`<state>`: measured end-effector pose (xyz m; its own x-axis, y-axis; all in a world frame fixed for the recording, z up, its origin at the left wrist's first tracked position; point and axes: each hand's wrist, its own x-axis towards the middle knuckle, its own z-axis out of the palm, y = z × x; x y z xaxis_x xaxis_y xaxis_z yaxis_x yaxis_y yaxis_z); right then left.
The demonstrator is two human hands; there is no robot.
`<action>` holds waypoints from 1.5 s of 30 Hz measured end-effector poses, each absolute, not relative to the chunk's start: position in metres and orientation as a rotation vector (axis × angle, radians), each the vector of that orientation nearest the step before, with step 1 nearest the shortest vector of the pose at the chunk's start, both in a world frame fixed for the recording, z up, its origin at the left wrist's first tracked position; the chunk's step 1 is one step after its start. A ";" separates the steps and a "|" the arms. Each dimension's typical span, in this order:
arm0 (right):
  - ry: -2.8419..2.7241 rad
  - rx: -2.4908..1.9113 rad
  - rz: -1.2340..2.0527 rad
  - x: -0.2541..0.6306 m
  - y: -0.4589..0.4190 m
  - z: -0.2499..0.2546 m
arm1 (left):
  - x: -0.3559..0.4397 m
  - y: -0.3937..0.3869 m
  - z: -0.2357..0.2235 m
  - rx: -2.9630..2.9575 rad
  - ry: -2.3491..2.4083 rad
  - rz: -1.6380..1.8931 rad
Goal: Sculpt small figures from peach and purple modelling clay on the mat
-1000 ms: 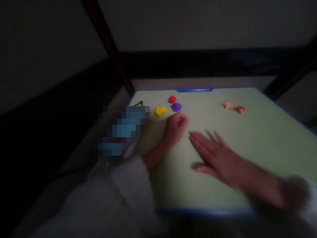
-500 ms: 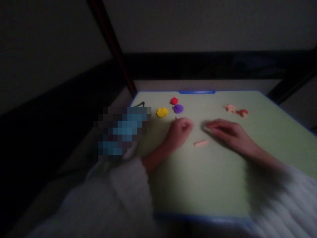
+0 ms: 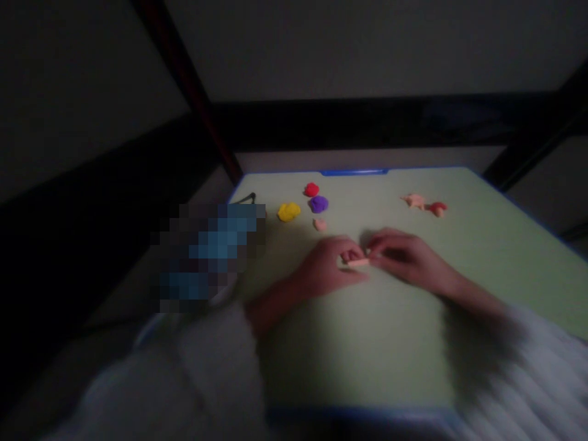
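Note:
On the table a short peach strip of modelling clay lies between my two hands. My left hand reaches around its left end; the fingers are curled along the far side and the thumb is stretched out apart on the near side. With fingertips pinched together, my right hand holds the strip's right end. A small peach lump of clay sits just beyond my left hand. Farther back are a yellow clay lump, a purple one and a red one.
At the right rear of the pale green table lie a flat peach clay shape and a red-and-peach clay piece. A blue tray-like strip marks the far edge. On the left, a blurred-out bluish area borders the table.
Both hands have come nearer and closer together, meeting at the peach strip. My left hand has opened from a loose fist, uncovering the small peach lump. The view has shifted slightly.

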<state>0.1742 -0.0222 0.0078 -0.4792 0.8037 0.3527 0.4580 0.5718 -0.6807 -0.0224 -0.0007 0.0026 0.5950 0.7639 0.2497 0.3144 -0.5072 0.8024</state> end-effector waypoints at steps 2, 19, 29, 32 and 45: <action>-2.055 -1.030 0.747 0.172 -0.024 0.011 | -0.021 -0.001 0.001 2.060 0.875 0.783; -1.472 -0.923 1.237 0.153 -0.038 0.025 | -0.020 -0.005 0.013 1.674 0.699 0.669; -1.342 -0.867 1.255 0.151 -0.037 0.023 | -0.017 -0.007 0.012 1.662 0.758 0.629; -1.349 -0.849 1.279 0.151 -0.038 0.022 | -0.016 -0.008 0.013 1.643 0.737 0.676; -1.310 -1.209 0.725 0.154 0.030 0.009 | -0.026 0.018 -0.002 1.373 1.082 1.273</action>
